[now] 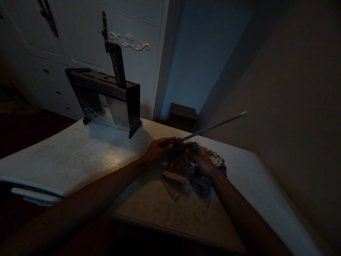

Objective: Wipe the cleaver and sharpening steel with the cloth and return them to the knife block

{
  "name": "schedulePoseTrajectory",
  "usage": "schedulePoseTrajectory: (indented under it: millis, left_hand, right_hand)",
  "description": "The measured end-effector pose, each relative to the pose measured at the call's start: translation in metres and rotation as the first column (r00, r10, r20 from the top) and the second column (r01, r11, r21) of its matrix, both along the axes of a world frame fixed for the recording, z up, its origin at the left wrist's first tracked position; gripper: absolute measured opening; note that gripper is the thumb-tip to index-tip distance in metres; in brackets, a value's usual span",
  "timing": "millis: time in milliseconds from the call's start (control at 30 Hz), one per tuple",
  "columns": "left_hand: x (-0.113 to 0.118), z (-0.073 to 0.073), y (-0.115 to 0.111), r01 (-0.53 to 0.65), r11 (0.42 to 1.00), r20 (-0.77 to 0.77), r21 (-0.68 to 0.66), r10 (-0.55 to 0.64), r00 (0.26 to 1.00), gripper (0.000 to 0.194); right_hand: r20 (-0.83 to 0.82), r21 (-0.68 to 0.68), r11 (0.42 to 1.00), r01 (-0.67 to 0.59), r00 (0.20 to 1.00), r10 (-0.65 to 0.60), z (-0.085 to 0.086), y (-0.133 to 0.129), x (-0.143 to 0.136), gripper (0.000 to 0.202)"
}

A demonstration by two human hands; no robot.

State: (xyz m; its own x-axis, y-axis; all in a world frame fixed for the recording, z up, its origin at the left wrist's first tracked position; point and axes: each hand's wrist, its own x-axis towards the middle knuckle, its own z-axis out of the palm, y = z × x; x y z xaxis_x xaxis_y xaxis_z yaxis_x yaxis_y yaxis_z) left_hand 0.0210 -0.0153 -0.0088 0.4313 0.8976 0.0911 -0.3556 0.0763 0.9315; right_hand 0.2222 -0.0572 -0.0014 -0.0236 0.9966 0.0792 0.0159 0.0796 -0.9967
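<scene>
A long thin metal rod (215,126) slants up to the right over the table, its lower end at a dark fitting (179,140). My left hand (160,150) has its fingers closed round that dark end. Dark, patterned cloth (177,170) hangs bunched below it, and my right hand (201,158) grips the cloth just right of the fitting. More crumpled cloth with a pale part (216,159) lies behind my right wrist. The dim light hides the exact shape of the rod's lower end.
On the table (112,153), at the back left, stands a knife block (106,103) with clear sides and one black-handled knife (117,65). A white cabinet, a brown box (183,115) and a wall stand beyond. A white chair-like edge (34,193) is at the lower left.
</scene>
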Motion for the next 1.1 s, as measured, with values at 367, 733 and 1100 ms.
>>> schedulePoseTrajectory:
  millis: [367,733,1100]
  left_hand:
    - [0.001,0.001,-0.001,-0.034,0.994,-0.108,0.106,0.046,0.993,0.031]
    - [0.002,0.002,-0.002,-0.005,0.97,-0.175,0.242,0.049,0.983,0.026]
    - [0.003,-0.003,-0.006,0.036,0.942,-0.254,0.335,0.053,0.966,0.026]
  right_hand:
    - [0.098,0.042,0.999,0.029,0.995,-0.033,0.002,0.002,0.002,0.044]
    - [0.049,0.061,0.998,-0.021,0.999,0.018,0.008,0.0,-0.001,0.031]
    - [-0.11,-0.021,0.985,-0.174,0.979,0.17,0.011,-0.002,-0.001,0.03]
